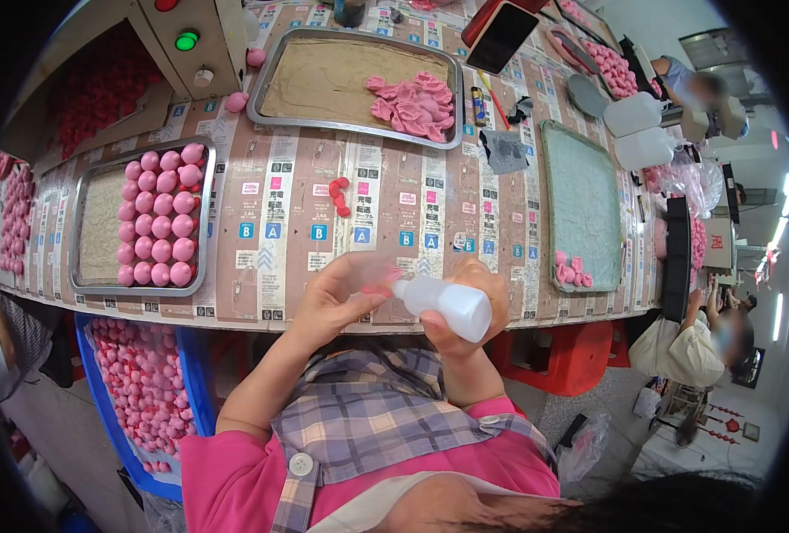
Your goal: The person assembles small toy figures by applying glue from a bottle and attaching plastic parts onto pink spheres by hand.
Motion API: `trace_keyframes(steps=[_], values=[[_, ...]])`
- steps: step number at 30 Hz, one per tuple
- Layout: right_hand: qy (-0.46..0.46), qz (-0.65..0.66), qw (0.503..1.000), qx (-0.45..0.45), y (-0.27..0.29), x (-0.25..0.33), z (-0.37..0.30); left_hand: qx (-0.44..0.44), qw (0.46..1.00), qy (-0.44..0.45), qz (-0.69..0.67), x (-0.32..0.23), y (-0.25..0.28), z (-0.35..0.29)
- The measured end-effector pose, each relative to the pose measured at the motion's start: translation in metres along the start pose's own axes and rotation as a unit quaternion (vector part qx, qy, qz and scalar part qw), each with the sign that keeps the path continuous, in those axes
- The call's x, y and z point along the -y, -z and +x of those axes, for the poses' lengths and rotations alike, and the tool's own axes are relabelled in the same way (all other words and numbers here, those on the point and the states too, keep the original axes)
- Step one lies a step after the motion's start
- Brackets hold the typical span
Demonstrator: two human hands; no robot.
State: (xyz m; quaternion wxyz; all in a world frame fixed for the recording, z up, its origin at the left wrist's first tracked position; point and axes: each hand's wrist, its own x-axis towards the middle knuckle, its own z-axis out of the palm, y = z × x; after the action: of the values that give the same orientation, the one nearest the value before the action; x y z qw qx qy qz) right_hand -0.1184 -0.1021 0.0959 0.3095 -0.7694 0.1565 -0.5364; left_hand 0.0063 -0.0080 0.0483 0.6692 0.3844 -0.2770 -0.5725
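Near the front edge of the table, my left hand [330,298] pinches a small pink piece [382,282] between thumb and fingers; the piece is partly blurred, so its shape is hard to make out. My right hand [488,289] is wrapped around a white plastic squeeze bottle [455,308], tilted with its nozzle toward the pink piece. I cannot tell whether the nozzle touches it. Beyond my hands, a short row of small red curved pieces [338,197] lies on the table.
At left, a metal tray [97,222] bears rows of pink rounded pieces. Another metal tray [314,80] holds a heap of pink flat pieces. A greenish tray [581,195] stands right. A lit machine [201,44] stands back left; a blue crate [201,373] sits below the table.
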Motion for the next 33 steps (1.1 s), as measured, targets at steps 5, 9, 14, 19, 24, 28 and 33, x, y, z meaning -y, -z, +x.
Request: trace_keyframes(steps=[5,9,14,19,24,28,33], values=[[0.010,-0.006,1.000,0.017,0.0012,0.0007,0.0020,0.001,1.000,0.001,0.001,0.0018,0.0023,-0.0001],[-0.014,0.070,0.996,-0.057,0.0014,0.0004,0.0006,0.000,1.000,0.004,-0.004,0.0026,0.0026,-0.0003],[-0.025,0.035,0.997,-0.060,0.0081,-0.0060,-0.0004,-0.004,1.000,-0.009,0.004,0.0023,0.0011,0.0007],[0.002,0.017,0.999,-0.042,0.0046,-0.0048,0.0027,-0.004,1.000,-0.006,-0.006,0.0022,0.0002,0.0016],[0.012,-0.020,0.999,-0.027,0.0025,-0.0050,0.0039,-0.009,1.000,-0.002,-0.006,0.0029,0.0010,0.0014],[0.003,-0.022,0.999,-0.024,0.0022,-0.0060,0.0024,-0.007,1.000,-0.003,-0.006,0.0023,0.0001,0.0017],[0.022,-0.042,0.999,-0.024,0.0053,-0.0077,0.0039,-0.003,1.000,-0.012,0.007,-0.0004,0.0004,0.0012]])
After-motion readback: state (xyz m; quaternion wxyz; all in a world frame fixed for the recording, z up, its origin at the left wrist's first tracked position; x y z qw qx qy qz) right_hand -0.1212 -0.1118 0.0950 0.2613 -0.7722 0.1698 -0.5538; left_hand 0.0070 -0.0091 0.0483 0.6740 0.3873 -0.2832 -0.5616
